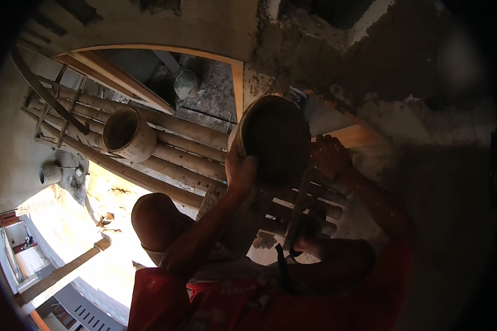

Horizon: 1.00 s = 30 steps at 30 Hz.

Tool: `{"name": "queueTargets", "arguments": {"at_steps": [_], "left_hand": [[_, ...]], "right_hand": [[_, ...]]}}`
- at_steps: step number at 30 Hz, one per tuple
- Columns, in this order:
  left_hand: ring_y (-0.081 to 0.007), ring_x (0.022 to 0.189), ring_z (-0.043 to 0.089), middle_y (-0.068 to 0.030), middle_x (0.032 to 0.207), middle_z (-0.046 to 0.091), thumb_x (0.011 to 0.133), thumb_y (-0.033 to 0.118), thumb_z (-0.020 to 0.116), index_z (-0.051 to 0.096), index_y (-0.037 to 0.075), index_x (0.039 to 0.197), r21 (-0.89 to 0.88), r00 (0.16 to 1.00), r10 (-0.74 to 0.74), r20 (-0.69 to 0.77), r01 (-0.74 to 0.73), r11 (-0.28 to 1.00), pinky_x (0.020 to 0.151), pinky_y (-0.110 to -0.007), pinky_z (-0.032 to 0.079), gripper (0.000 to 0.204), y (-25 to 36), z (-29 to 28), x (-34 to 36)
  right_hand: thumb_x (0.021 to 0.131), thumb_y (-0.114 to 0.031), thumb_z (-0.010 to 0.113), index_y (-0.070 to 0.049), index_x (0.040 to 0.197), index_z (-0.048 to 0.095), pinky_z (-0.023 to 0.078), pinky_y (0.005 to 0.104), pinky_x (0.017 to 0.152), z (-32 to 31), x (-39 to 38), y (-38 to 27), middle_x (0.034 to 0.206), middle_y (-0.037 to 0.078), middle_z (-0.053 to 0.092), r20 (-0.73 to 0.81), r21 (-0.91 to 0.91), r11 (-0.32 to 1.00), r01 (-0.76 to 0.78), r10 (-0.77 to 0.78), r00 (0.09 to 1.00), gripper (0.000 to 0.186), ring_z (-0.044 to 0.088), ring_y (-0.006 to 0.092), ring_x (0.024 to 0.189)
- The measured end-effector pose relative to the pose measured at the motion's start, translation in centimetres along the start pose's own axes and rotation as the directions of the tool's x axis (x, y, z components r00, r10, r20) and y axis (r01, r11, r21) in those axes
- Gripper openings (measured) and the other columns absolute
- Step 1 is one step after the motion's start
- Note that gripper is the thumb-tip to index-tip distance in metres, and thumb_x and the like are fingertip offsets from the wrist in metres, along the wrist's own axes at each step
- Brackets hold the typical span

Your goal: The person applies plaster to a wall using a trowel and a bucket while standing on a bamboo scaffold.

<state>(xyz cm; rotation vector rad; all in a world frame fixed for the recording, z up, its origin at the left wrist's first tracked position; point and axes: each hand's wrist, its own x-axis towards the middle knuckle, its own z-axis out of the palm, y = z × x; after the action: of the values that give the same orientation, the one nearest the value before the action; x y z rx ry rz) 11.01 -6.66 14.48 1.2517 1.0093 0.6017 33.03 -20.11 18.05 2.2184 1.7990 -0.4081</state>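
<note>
my left hand [240,168] is closed on the near rim of a round mortar pan [275,139], thumb side over the edge, holding it tipped up so its dark hollow faces me. my right hand [328,154] is just beside the pan's other side, fingers curled near its rim; whether it grips the rim or a tool there i cannot tell, it is too dim. behind the pan's upper edge a pale flat blade-like piece [323,113] sticks out toward the rough plastered wall [381,60].

from the head view, i am crouched on a scaffold of bamboo poles [176,149] lashed side by side, my knees [157,218] showing below my forearms. a second round pan [128,133] lies on its side on the poles, well apart to my left, mouth open toward me. above it a wooden window frame [149,71] opens into a room with a small grey pot [185,84] on the floor. far below the poles, sunlit ground and a building [22,254] show.
</note>
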Motion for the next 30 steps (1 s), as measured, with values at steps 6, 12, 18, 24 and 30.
{"name": "queueTargets", "arguments": {"at_steps": [6,12,18,24,30], "left_hand": [[-0.0258,0.092,0.066,-0.0170,0.103,0.067,0.070,0.004,0.053,0.053,-0.001,0.127,-0.071,1.000,0.011,-0.027,-0.013,0.997,0.082,-0.036,0.052,0.058,-0.1,-0.3,-0.2],[-0.0155,0.087,0.062,-0.0093,0.103,0.065,0.072,0.000,0.051,0.053,-0.001,0.128,-0.198,0.998,-0.047,-0.030,0.040,0.979,0.075,-0.028,0.052,0.056,0.8,-1.0,0.1],[-0.0147,0.079,0.062,-0.0074,0.094,0.064,0.072,0.000,0.054,0.054,0.000,0.125,-0.194,0.984,-0.020,-0.177,-0.015,0.981,0.069,-0.028,0.053,0.053,-0.1,-2.8,0.1],[-0.0175,0.078,0.064,-0.0100,0.095,0.066,0.071,0.002,0.055,0.055,-0.002,0.124,-0.089,0.967,0.016,-0.256,-0.039,0.995,0.069,-0.030,0.054,0.053,0.1,-4.0,0.2],[-0.0260,0.100,0.066,-0.0183,0.110,0.067,0.071,0.007,0.054,0.053,0.002,0.133,-0.062,0.959,-0.144,-0.243,0.133,0.989,0.088,-0.037,0.051,0.062,-0.3,-4.2,0.0]], "right_hand": [[0.084,-0.022,0.062,-0.010,0.118,0.061,0.052,0.0463,0.085,3.2,0.7,-0.7,0.100,0.020,0.066,0.063,0.391,0.921,-0.003,-0.023,0.998,0.036,0.065,0.0380,0.095],[0.082,-0.027,0.065,-0.015,0.123,0.061,0.051,0.0475,0.089,1.9,0.0,0.7,0.103,0.021,0.066,-0.136,0.526,0.839,0.139,-0.078,0.988,0.044,0.063,0.0397,0.101],[0.077,-0.018,0.069,-0.006,0.114,0.063,0.051,0.0398,0.086,-7.3,-0.8,1.6,0.101,0.017,0.067,-0.287,0.554,0.771,0.315,-0.179,0.941,0.039,0.065,0.0339,0.096],[0.079,-0.016,0.069,-0.002,0.112,0.063,0.051,0.0347,0.082,-10.4,2.0,4.5,0.100,0.015,0.067,0.022,0.746,0.665,0.036,-0.079,0.997,0.036,0.066,0.0231,0.093],[0.084,-0.017,0.068,-0.004,0.118,0.062,0.051,0.0266,0.063,-15.6,3.2,9.6,0.095,0.007,0.064,-0.245,0.818,0.575,0.016,0.322,0.915,0.037,0.062,0.0102,0.077]]}}
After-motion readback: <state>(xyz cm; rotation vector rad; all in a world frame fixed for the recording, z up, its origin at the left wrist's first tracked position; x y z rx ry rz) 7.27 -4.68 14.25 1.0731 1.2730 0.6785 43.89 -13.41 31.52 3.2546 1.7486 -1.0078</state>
